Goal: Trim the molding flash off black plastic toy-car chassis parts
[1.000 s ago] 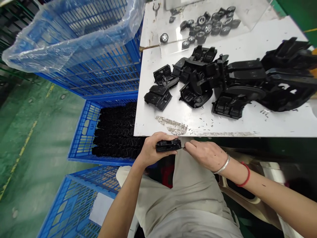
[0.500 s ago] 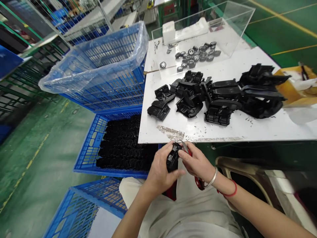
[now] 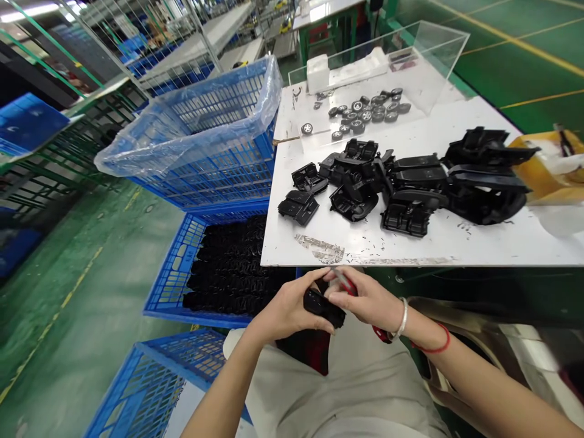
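Note:
My left hand (image 3: 287, 310) grips a small black plastic part (image 3: 325, 307) just below the front edge of the white table (image 3: 456, 243), above my lap. My right hand (image 3: 367, 298) is closed on a red-handled cutting tool (image 3: 347, 285) whose blade end rests against the part. A silver bangle and a red cord circle my right wrist. On the table lies a heap of black moulded parts (image 3: 401, 182), with two smaller ones (image 3: 301, 207) apart at its left.
Small toy wheels (image 3: 365, 109) sit under a clear acrylic box (image 3: 410, 55) at the table's far end. A blue crate of black parts (image 3: 228, 267) stands on the green floor at left, behind it a bag-lined blue crate (image 3: 196, 140), another blue crate (image 3: 150, 383) nearer. A yellow bag (image 3: 547, 164) lies right.
The view has tilted up, showing more of the room. My left hand has turned the black part from flat to angled, and my right hand has brought the red tool against it.

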`<state>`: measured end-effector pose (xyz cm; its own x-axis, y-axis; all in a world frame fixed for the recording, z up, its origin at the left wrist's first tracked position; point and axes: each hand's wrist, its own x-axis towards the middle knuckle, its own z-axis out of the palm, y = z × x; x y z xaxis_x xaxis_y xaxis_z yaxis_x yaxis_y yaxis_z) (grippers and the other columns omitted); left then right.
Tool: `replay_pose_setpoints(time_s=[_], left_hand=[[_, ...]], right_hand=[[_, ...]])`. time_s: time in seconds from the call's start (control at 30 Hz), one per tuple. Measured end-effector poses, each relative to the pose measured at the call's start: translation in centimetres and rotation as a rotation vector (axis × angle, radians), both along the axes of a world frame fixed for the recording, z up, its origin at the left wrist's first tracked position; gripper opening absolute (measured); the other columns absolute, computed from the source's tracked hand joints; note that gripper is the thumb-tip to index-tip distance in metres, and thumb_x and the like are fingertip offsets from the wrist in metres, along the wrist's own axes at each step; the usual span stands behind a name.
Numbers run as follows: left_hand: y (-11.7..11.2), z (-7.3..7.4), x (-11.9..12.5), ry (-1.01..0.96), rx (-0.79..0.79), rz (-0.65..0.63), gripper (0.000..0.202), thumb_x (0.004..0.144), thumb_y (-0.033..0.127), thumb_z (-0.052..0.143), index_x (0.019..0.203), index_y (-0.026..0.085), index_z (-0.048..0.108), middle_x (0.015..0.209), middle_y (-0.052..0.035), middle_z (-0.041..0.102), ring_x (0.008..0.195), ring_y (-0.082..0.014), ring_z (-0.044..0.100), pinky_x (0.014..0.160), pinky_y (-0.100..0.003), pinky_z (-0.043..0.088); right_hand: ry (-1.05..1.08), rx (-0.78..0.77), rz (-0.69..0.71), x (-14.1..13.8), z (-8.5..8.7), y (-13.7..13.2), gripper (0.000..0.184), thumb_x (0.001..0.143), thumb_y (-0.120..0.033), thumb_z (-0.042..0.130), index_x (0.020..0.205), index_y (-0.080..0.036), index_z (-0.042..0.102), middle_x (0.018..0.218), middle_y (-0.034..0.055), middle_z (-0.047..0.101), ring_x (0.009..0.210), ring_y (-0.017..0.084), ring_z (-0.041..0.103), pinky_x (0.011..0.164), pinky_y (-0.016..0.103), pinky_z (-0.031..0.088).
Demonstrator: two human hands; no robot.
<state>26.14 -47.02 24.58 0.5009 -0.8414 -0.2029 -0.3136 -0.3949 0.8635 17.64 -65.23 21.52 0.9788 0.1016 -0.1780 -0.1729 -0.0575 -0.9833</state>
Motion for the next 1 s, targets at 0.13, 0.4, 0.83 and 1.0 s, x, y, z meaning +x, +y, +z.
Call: replay_pose_setpoints(time_s=[0.13,0.4,0.83,1.0], left_hand=[[0.0,-0.3,1.6,-0.067,-0.067,0.127,0.045,0.06,0.041,0.081,0.095,0.017,0.065,0.104,-0.0083,0.068,0.097,-0.0228,0.063,0.09,-0.035,0.048],[0.0,-1.6,3.6,0.045,-0.133,0.184,0.042,0.066,0.032,0.08,0.101,0.017,0.063,0.103,-0.0083,0.07,0.102,-0.0223,0.065,0.096,-0.036,0.047],[0.3,-3.2,5.1,0.103,-0.123,0.13,0.039,0.066,0.033,0.08,0.099,0.018,0.065,0.104,-0.0087,0.07,0.108,-0.0236,0.062,0.097,-0.038,0.047],[0.3,-3.1,5.2,0.09,-0.12,0.108,0.038,0.067,0.034,0.079,0.098,0.018,0.065,0.104,-0.008,0.07,0.108,-0.0231,0.062,0.097,-0.036,0.047]], right_hand=[[-0.127,-0.341,-0.126,-0.7,0.5,-1.3,0.023,0.093,-0.04,0.036,0.09,-0.021,0.047,0.078,0.0018,0.059,0.068,0.014,0.052,0.066,0.03,0.042],[-0.348,-0.944,0.047,-1.6,-2.2,-1.7,0.026,0.099,-0.029,0.025,0.095,-0.02,0.049,0.065,-0.0001,0.058,0.052,0.013,0.052,0.048,0.024,0.029],[-0.539,-1.432,0.07,0.2,-3.8,-0.6,0.024,0.09,-0.013,0.037,0.089,-0.019,0.06,0.06,-0.0009,0.052,0.042,0.01,0.035,0.041,0.029,0.008],[-0.538,-1.451,0.081,0.4,-3.6,-0.4,0.023,0.088,-0.01,0.038,0.09,-0.019,0.059,0.059,-0.0013,0.05,0.041,0.01,0.035,0.041,0.029,0.008]])
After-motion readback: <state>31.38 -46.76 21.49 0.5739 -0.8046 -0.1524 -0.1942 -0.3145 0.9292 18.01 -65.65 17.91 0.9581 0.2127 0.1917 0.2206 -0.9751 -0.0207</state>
